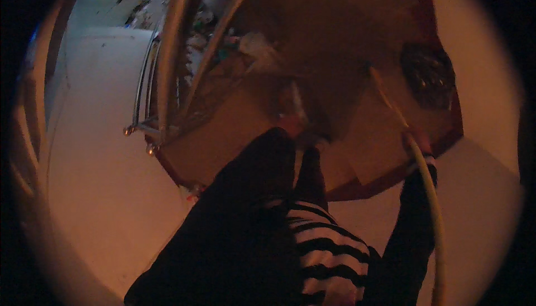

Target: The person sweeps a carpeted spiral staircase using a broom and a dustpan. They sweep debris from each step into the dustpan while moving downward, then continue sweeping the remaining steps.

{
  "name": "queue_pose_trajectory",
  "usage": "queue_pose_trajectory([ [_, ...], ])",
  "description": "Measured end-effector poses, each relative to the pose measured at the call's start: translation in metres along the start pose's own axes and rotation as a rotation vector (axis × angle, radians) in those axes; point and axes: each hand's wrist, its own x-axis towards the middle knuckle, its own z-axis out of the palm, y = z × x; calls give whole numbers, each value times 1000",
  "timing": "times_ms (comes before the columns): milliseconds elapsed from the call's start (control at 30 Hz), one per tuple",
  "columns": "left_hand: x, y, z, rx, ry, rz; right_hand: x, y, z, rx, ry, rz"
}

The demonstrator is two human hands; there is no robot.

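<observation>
Around a long yellow pole (436, 222), my right hand (420, 140) is closed on the right. The pole runs from the bottom edge up towards the dark middle of the view, where its far end is lost in shadow. My left hand (292, 122) shows dimly past its black sleeve, near the centre. A pale, narrow thing (297, 99) lies just beyond it; whether the hand grips it is too dark to see. Under both hands is a brown floor (377, 155) with a dark red border. A foot (320, 142) shows close to the left hand.
A rack of metal bars (167, 71) stands at the left, with mixed clutter (217, 50) behind it. A shiny black object, perhaps a bag (428, 76), sits at the right edge of the floor. Pale surfaces (104, 147) surround the brown area.
</observation>
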Motion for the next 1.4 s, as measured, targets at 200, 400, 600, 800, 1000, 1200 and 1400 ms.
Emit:
queue_pose_trajectory([
  [200, -38, 96, -118, -581, 49, -264, -19, -3, -11, 397, 174, 158],
  [400, -27, 99, -76, -395, 136, -124, -12, -17, -37, -2, 56, 138],
  [600, -4, 118, -33, -506, 452, -289, 33, 5, -90, 694, -755, 786],
  [800, -2, 96, -39, -289, 268, -76, 37, 66, -113, 674, -233, 301],
  [1000, -20, 38, -24, -459, 356, -97, 18, 27, -14, 398, 92, 80],
  [1200, 19, 21, -57, -531, 56, -119, 17, 13, 11, 1148, -1, -120],
  [1400, 26, -30, -66, -654, 35, -47, 70, 4, 62, 1113, 162, -610],
])
